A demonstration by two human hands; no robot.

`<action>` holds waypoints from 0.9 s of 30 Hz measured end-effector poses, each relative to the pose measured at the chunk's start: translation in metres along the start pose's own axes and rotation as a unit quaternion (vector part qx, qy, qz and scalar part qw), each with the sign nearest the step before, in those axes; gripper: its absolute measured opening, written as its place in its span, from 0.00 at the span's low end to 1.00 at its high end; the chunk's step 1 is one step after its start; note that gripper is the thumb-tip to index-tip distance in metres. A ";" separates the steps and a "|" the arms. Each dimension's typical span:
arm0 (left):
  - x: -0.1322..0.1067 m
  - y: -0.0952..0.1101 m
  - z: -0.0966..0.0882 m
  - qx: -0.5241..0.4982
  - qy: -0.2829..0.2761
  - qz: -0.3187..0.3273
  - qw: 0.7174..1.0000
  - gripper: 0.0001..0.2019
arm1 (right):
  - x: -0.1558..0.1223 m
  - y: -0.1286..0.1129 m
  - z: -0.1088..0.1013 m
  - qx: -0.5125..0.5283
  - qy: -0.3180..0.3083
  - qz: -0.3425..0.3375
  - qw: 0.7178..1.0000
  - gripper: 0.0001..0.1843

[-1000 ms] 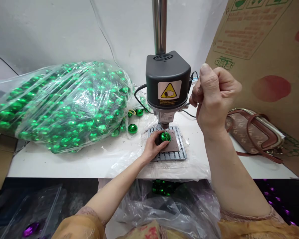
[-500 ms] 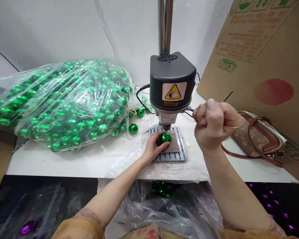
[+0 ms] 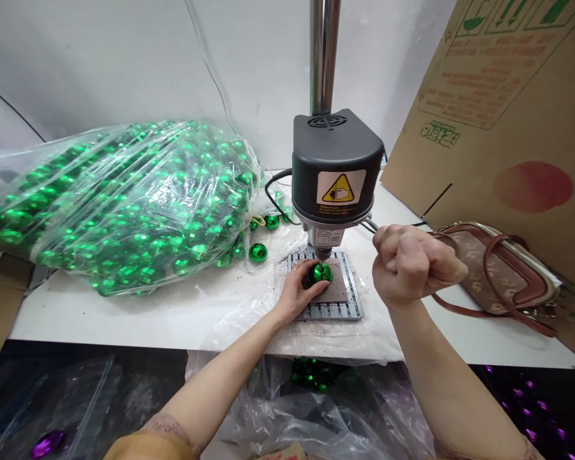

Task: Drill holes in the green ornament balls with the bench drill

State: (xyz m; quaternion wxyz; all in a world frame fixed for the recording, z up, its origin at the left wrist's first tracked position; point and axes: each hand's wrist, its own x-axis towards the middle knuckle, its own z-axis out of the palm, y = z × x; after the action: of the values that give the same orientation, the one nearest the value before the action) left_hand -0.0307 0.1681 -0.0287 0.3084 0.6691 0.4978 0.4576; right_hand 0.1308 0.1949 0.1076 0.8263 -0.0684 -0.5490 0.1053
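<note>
You are holding the green ball [image 3: 322, 273] in your left hand [image 3: 299, 289], thumb curving round its near side and fingers round its far side. The ball is sitting on the brown pad [image 3: 338, 292], directly under the chuck [image 3: 324, 253] of the drill press [image 3: 338, 169]. Your right hand [image 3: 414, 265] is closing in a fist round the end of the lever [image 3: 372, 224], the fingers hiding the grip itself. How deep the bit is reaching you cannot tell from here; the gap is too small.

The main risk, as I'm judging it, is lying at your left fingertips: they are resting very near the chuck, so a slip of the ball could be bringing skin against a spinning bit. The round, glossy surface could be causing that slip, since only your fingers appear to be steadying it. If the bit were snagging, the ball could be twisting out of your grasp or cracking. Too hard a pull on the lever could be crushing the shell. The dark crumbs scattered on the grooved base [image 3: 357, 308] could also be getting under the pad and letting it rock, throwing the hole off centre.
</note>
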 end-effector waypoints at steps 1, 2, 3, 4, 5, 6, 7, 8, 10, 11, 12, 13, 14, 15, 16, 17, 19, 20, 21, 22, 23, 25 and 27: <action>0.000 0.000 0.000 0.001 0.001 0.001 1.000 0.22 | -0.001 0.000 -0.001 0.002 -0.005 -0.004 1.000 0.24; 0.000 0.000 0.000 0.002 0.002 0.002 1.000 0.23 | -0.001 0.000 -0.002 0.004 -0.010 -0.005 1.000 0.24; -0.001 0.000 0.000 0.003 0.004 0.001 1.000 0.23 | -0.001 0.000 -0.003 0.006 -0.015 -0.006 1.000 0.24; -0.001 0.000 0.000 0.003 0.006 0.000 1.000 0.23 | -0.001 0.000 -0.003 0.009 -0.020 -0.008 1.000 0.23; -0.001 0.000 0.000 0.002 0.007 -0.001 1.000 0.23 | -0.001 0.001 -0.004 0.013 -0.025 -0.010 1.000 0.23; -0.001 0.000 0.000 0.001 0.006 -0.002 1.000 0.22 | -0.002 0.001 -0.005 0.017 -0.031 -0.013 0.999 0.23; -0.001 0.000 0.000 0.001 0.006 -0.003 1.000 0.22 | -0.003 0.001 -0.006 0.019 -0.035 -0.014 0.999 0.22; -0.001 0.000 0.000 0.000 0.005 -0.002 1.000 0.22 | -0.005 0.002 -0.007 0.019 -0.037 -0.016 0.999 0.22; -0.001 0.000 0.000 0.000 0.004 -0.001 1.000 0.22 | -0.010 0.003 -0.010 0.018 -0.038 -0.021 0.999 0.23; -0.001 0.000 0.000 0.001 0.005 0.000 1.000 0.22 | -0.013 0.003 -0.010 0.017 -0.038 -0.024 0.999 0.23; -0.001 -0.001 0.000 0.001 0.006 0.000 1.000 0.23 | -0.014 0.003 -0.010 0.015 -0.038 -0.026 0.999 0.23; -0.001 -0.002 0.001 0.001 0.007 0.001 1.000 0.23 | -0.014 0.002 -0.009 0.014 -0.036 -0.027 0.999 0.23; -0.001 -0.002 0.001 0.002 0.007 0.002 1.000 0.23 | -0.013 0.000 -0.007 0.011 -0.031 -0.022 0.999 0.24; -0.001 -0.003 0.001 0.003 0.008 0.002 1.000 0.23 | -0.008 -0.002 -0.004 0.007 -0.018 -0.010 1.000 0.25; 0.000 -0.003 0.002 0.004 0.008 0.002 1.000 0.23 | -0.002 -0.005 0.000 -0.001 -0.001 0.012 1.000 0.25; 0.000 -0.003 0.002 0.005 0.007 0.002 1.000 0.23 | 0.006 -0.007 0.005 -0.011 0.019 0.042 0.999 0.26; 0.000 0.000 0.001 0.003 0.011 0.001 1.000 0.22 | 0.026 -0.011 0.015 -0.052 0.047 0.141 0.987 0.25; -0.001 0.003 0.000 0.003 0.019 0.001 1.000 0.21 | 0.036 -0.012 0.019 -0.063 0.043 0.177 0.981 0.24; -0.004 0.008 -0.001 0.009 0.036 0.001 0.999 0.21 | 0.045 -0.012 0.022 -0.062 0.033 0.207 0.976 0.23; -0.010 0.013 -0.003 0.021 0.054 0.002 0.998 0.21 | 0.052 -0.011 0.024 -0.061 0.026 0.229 0.971 0.23; -0.018 0.019 -0.005 0.038 0.067 0.007 0.997 0.20 | 0.056 -0.011 0.025 -0.057 0.020 0.240 0.969 0.23; -0.041 0.030 -0.008 0.073 0.044 0.036 0.996 0.20 | 0.060 -0.009 0.026 -0.052 0.014 0.245 0.968 0.23; -0.071 0.036 -0.009 0.098 -0.042 0.106 0.989 0.21 | 0.059 -0.008 0.024 -0.049 0.011 0.237 0.970 0.22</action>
State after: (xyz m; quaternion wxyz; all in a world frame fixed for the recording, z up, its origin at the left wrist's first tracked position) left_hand -0.0315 0.0890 -0.0156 0.2119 0.7634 0.4534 0.4083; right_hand 0.1314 0.2018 0.1720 0.7795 -0.2383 -0.5125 0.2702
